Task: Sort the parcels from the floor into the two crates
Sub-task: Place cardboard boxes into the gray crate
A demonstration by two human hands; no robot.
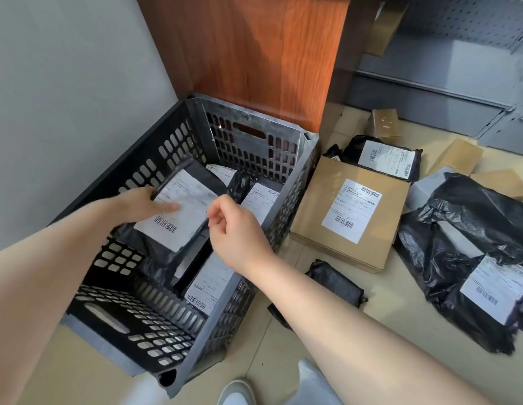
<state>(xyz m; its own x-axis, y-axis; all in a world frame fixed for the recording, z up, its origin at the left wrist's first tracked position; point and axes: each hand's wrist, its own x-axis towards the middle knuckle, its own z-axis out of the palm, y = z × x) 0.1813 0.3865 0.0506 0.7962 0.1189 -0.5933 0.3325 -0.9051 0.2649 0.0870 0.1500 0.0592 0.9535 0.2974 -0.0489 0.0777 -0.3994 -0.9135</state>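
A black perforated crate (286, 182) stands on the floor against the wall, with several black labelled parcels (207, 285) lying inside. Over the crate my left hand (143, 204) grips the left edge of a black flat parcel with a white label (184, 206), thumb on the label. My right hand (234, 229) pinches that parcel's right edge with curled fingers. On the floor to the right lie a flat cardboard parcel (351, 211), black bag parcels (471, 258) (386, 157) and a small black packet (336, 282).
A wooden cabinet side (254, 54) rises behind the crate and a grey wall (64, 97) lies to the left. Small cardboard boxes (384, 124) (456, 156) sit near a grey metal shelf unit (444, 68). My shoe (237, 393) shows at the bottom.
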